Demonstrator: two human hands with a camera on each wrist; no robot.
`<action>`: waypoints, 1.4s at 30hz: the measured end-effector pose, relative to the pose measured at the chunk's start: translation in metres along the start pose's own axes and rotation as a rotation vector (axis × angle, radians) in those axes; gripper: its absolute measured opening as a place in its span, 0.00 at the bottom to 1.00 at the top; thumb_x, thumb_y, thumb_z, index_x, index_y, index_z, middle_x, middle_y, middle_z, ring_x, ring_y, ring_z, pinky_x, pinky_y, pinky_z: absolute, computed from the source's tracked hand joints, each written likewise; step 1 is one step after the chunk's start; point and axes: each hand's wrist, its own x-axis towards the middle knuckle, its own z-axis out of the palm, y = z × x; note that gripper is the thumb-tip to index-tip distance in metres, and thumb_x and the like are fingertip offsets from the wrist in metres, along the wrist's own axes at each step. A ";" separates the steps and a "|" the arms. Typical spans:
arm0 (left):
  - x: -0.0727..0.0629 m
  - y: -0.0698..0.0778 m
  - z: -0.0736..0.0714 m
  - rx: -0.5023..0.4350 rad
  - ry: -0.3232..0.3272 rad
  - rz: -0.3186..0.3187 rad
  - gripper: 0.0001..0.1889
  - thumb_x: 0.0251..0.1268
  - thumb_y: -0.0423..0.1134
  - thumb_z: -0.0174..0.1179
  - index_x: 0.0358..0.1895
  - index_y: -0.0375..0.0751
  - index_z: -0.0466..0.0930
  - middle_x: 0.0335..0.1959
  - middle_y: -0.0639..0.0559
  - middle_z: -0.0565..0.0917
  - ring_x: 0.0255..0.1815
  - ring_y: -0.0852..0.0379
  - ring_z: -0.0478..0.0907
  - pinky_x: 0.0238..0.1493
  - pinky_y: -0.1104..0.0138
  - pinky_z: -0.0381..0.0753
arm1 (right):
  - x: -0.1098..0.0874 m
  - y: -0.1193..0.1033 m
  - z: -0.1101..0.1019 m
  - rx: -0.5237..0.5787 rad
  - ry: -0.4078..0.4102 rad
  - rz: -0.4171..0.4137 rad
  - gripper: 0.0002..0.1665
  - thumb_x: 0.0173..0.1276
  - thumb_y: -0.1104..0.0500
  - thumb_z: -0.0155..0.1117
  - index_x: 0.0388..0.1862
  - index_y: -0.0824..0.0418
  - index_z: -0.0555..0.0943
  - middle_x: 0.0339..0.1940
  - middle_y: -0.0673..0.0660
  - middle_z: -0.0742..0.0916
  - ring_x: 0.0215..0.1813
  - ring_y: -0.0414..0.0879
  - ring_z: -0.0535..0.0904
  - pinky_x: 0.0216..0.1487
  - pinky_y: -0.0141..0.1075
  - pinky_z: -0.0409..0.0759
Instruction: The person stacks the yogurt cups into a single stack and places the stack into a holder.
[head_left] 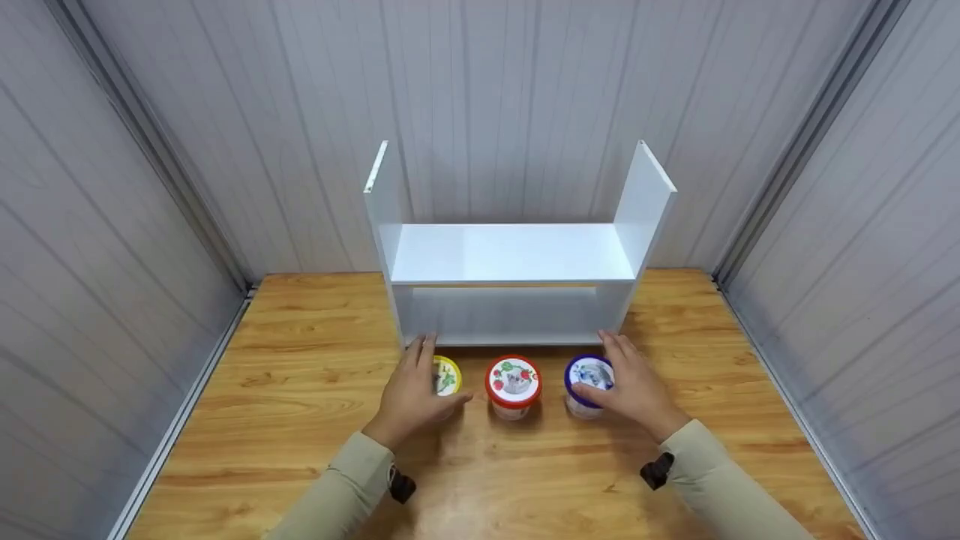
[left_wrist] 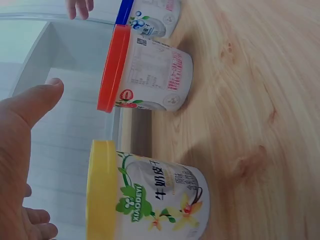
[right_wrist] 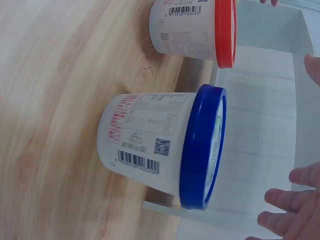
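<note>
Three white tubs stand upright in a row on the wooden table: one with a yellow lid (head_left: 448, 377), one with a red lid (head_left: 514, 381) and one with a blue lid (head_left: 583, 371). Over the yellow-lidded tub (left_wrist: 155, 200) hovers my left hand (head_left: 411, 396), its thumb and fingers spread and partly hiding the lid. My right hand (head_left: 639, 388) is poised likewise above the blue-lidded tub (right_wrist: 150, 140). Both wrist views show gaps between the hands and these tubs. Neither hand is near the red-lidded tub (left_wrist: 150, 75), which sits between them.
Just behind the tubs stands a white shelf unit (head_left: 514, 251) with two tall side panels, a middle board and a lower compartment. Pale panelled walls (head_left: 510, 97) enclose the wooden table (head_left: 300, 375) at the back and on both sides.
</note>
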 end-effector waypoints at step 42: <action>-0.022 -0.049 0.035 -0.491 0.126 -0.043 0.49 0.62 0.57 0.69 0.81 0.43 0.53 0.79 0.40 0.58 0.76 0.40 0.60 0.73 0.42 0.62 | -0.013 0.059 0.062 0.582 0.202 0.120 0.53 0.66 0.48 0.73 0.81 0.64 0.57 0.77 0.67 0.68 0.77 0.62 0.62 0.74 0.57 0.64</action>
